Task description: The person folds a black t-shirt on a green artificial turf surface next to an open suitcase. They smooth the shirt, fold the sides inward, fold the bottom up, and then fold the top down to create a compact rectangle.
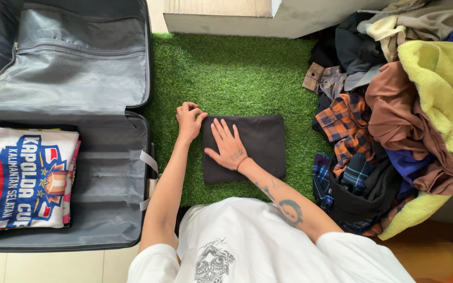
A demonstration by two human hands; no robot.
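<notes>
Green artificial turf carries a folded black cloth rectangle, long axis running left to right. Right hand lies flat and open on its left half; left hand, fingers curled, pinches its upper-left corner beside an open grey suitcase.

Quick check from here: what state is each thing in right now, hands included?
Black garment: folded into a rectangle, flat on the green turf.
Right hand: open, pressed flat on it.
Left hand: fingers curled at its corner.
Suitcase: open, folded shirts stacked inside.
Clothes pile: unfolded, heaped.
</notes>
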